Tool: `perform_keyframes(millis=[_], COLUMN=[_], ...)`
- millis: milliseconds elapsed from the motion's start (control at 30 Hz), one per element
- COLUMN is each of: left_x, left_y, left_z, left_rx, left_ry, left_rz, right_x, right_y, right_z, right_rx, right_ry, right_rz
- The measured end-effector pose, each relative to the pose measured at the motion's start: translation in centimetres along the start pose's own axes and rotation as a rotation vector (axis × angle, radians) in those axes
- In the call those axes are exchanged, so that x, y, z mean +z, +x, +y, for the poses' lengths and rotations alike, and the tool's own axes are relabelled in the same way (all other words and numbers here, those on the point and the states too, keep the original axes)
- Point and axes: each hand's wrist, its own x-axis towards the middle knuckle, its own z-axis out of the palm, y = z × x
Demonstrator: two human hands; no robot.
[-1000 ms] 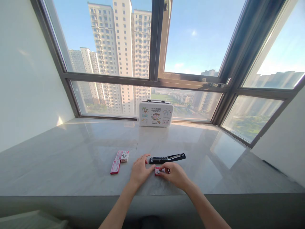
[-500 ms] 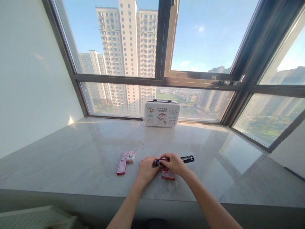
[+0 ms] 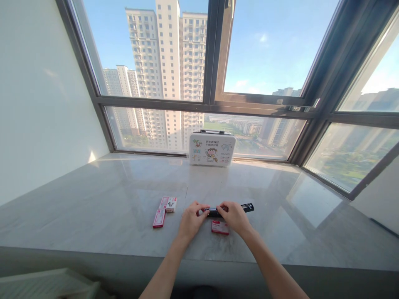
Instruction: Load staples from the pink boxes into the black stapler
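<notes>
A black stapler (image 3: 213,213) lies opened out on the stone sill, its far arm (image 3: 248,207) pointing to the right past my hands. At its left end, the fingers and thumb of my left hand (image 3: 190,219) are closed around it. My right hand (image 3: 234,216) pinches the stapler near its middle, with the fingers on top. Just in front of it lies a small red and white box (image 3: 220,227), close to my right hand. Any staples in the channel are too small to make out.
Left of my hands, several small pink and white boxes (image 3: 159,218) lie together, one with a dark picture (image 3: 171,204) on it. A white cartoon-printed case (image 3: 212,150) stands against the window. The sill's front edge (image 3: 124,255) runs below my hands.
My right hand has shifted right along the stapler, away from my left hand. More of the stapler's middle now shows between them. The boxes have stayed in place.
</notes>
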Motion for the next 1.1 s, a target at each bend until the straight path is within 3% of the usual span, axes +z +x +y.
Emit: perform_keyframes(millis=[433, 733, 867, 1100], left_x=[-0.3, -0.3, -0.5, -0.5], left_y=[-0.1, -0.2, -0.3, -0.2], left_z=[0.4, 0.3, 0.5, 0.3], left_rx=[0.011, -0.009, -0.002, 0.008], left_ry=[-0.047, -0.011, -0.005, -0.058], left_rz=[-0.002, -0.053, -0.073, -0.024], right_x=[3.2, 2.9, 2.0, 0.6], right_y=[0.0, -1.6, -1.5, -0.8], right_z=[1.0, -0.4, -1.1, -0.9], right_rx=[0.170, 0.061, -0.037, -0.126], right_ry=[0.225, 0.337, 0.288, 0.265], right_rz=[0.048, 0.049, 0.069, 0.003])
